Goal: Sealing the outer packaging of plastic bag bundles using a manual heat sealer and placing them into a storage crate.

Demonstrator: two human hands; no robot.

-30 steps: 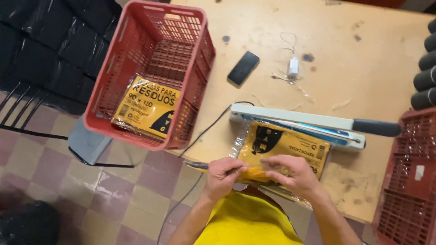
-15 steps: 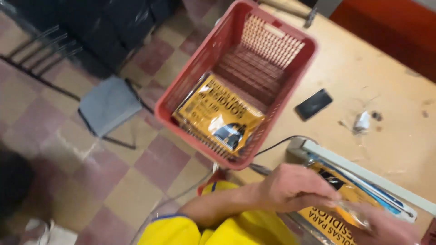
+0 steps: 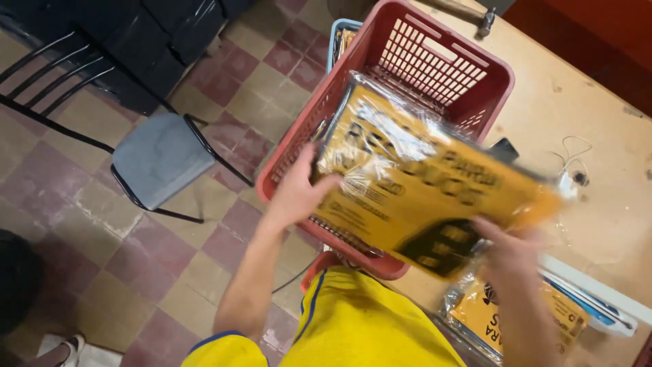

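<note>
Yellow plastic-wrapped packet (image 3: 421, 183) over the red crate (image 3: 435, 61), left hand (image 3: 295, 194) and right hand (image 3: 509, 255) fingers closed on its edges, sealer (image 3: 598, 306) beside the crate.

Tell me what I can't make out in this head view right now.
- Crate floor: hidden by the yellow plastic-wrapped packet held over it.
- Right hand: motion-blurred, its grip on the packet unclear.
- Second yellow packet on the table: partly behind the right forearm.
- Hammer: cut off by the top edge.
</note>
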